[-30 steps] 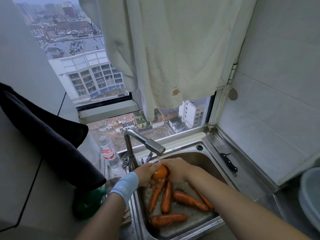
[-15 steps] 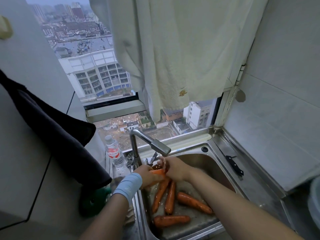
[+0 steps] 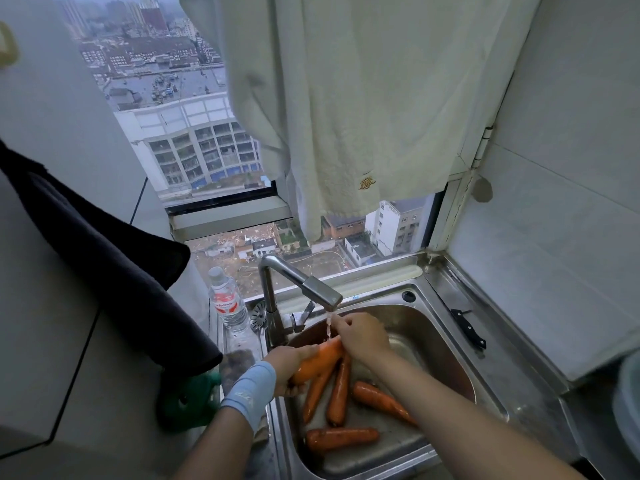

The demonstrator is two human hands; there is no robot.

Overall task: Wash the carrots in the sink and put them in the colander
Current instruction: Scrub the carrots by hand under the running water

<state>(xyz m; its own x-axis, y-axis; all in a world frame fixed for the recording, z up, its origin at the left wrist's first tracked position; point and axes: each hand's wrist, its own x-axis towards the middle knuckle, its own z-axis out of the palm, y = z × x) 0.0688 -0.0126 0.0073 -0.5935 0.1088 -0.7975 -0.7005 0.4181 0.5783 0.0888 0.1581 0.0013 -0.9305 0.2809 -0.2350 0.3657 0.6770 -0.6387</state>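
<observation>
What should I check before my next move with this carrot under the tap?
1. Left hand grips the held carrot: ok.
2. Right hand holds its upper end: ok.
3. Water from faucet reaches it: ok.
4. Carrot clean all round: cannot tell.
5. Colander located: cannot tell, only a blurred rim at right.
6. Knife clear of hands: ok.

I stand in a small home kitchen, high up in a block; a steel sink (image 3: 437, 323) with its tap (image 3: 300, 281) sits under the window (image 3: 194, 150); tiled wall (image 3: 571, 209) at right; a towel (image 3: 363, 98) hangs above; a knife (image 3: 468, 328) lies on the drainer.
</observation>
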